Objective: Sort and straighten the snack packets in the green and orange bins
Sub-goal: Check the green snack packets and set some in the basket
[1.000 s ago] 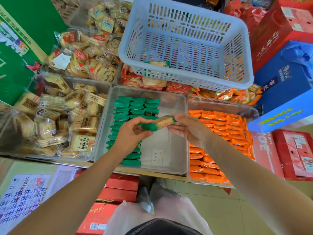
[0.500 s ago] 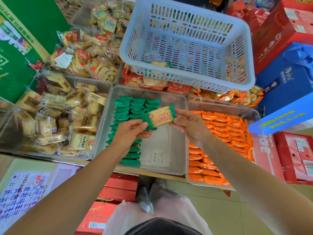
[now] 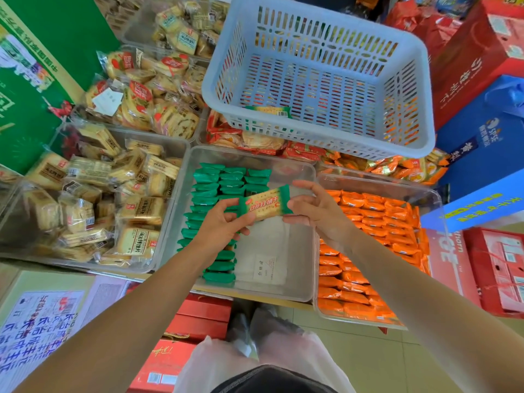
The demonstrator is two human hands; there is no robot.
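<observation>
While one green packet (image 3: 265,207) was held printed side up over the middle of the green bin (image 3: 255,293), the left hand (image 3: 221,222) pinched its left end between thumb and curled fingers. The right hand (image 3: 314,211) pinched its right end with thumb and forefinger, its other fingers spread loose. Green bin, contents: green packets (image 3: 224,188) set on edge in three short rows at the far left corner, with longer rows running along the left wall to the near edge. The right half was bare apart from a paper slip (image 3: 265,269) lying toward the near edge. Judged about half filled, with the held packet not yet placed. Orange bin (image 3: 377,182), touching the green bin's right wall: orange packets (image 3: 368,222) in overlapping rows from far edge to near edge. Judged largely in order, though the rows by the right wall looked looser. Slotted basket (image 3: 425,89), resting across the bins beyond: one stray green packet (image 3: 268,111) at its near left corner, apparently left to sort. Clear bin to the left of the green bin: tan packets (image 3: 141,211), heaped loose.
</observation>
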